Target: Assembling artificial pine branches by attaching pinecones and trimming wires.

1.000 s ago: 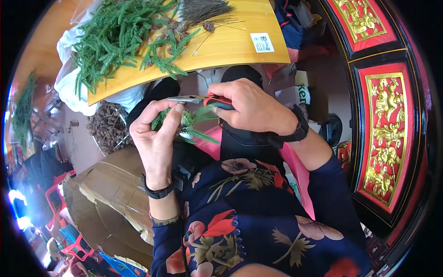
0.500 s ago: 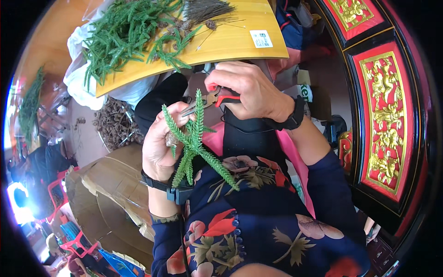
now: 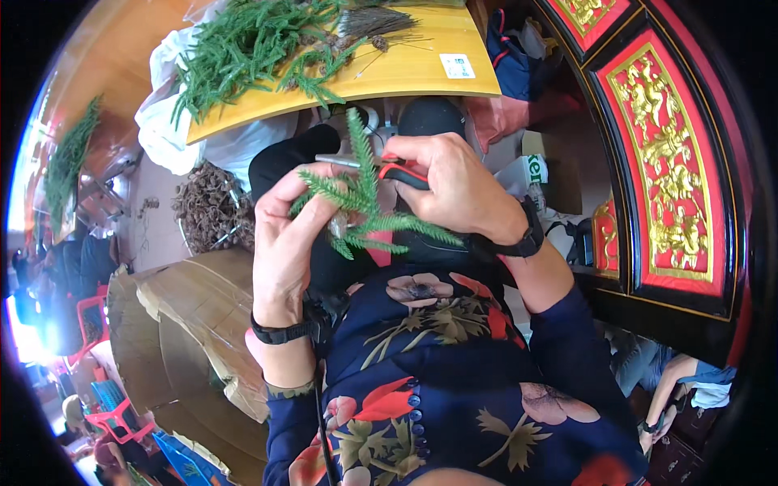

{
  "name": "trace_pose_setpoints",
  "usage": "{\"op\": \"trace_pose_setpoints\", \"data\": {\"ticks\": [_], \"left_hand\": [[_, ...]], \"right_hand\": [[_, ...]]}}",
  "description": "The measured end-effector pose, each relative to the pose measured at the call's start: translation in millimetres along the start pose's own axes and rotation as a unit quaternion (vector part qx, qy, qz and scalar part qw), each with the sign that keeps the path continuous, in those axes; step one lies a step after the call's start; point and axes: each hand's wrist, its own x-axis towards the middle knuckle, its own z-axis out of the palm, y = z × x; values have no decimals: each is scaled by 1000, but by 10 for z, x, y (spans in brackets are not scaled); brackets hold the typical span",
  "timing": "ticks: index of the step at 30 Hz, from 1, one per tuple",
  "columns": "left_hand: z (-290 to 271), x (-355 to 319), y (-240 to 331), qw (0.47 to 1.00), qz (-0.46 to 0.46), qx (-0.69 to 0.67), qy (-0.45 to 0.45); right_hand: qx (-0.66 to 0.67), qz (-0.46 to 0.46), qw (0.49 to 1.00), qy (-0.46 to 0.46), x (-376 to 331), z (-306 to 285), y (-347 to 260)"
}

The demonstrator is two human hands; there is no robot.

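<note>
My left hand [image 3: 288, 231] pinches a green artificial pine sprig [image 3: 365, 190] between thumb and fingers, its several needled arms spreading upward and to the right. A bit of something pale and shiny shows at the sprig's base beside my thumb. My right hand [image 3: 462, 186] is wrapped round pliers with red and black handles [image 3: 405, 175]. The metal jaws point left, passing behind the upright arm of the sprig to my left fingertips. Whether the jaws grip anything there, I cannot tell.
Ahead stands a yellow table [image 3: 405, 77] with a heap of green sprigs [image 3: 243, 49], pine cones and a bundle of thin dark wires [image 3: 377, 22]. A pile of brown cones [image 3: 209, 206] lies left, above an open cardboard box [image 3: 194, 324]. Carved red-and-gold panels [image 3: 668, 162] line the right.
My left hand has shifted slightly up and right, and the sprig has turned so its arms point more rightward. The pliers now lie more level. A person's arm has appeared at lower right.
</note>
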Motion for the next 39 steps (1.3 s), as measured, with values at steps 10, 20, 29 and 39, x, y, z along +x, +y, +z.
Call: {"op": "trace_pose_setpoints", "data": {"ticks": [10,20,29,39], "left_hand": [[36,68,-229,903,199,346,160],[-16,179,-316,938,188,223,187],[48,129,-293,977,132,47,161],[104,106,-262,972,149,74,165]], "right_hand": [[-156,39,980,122,-118,87,24],[-75,11,994,73,-97,221,-22],[-100,41,992,61,-115,230,67],[-49,67,997,9,-104,210,37]]}}
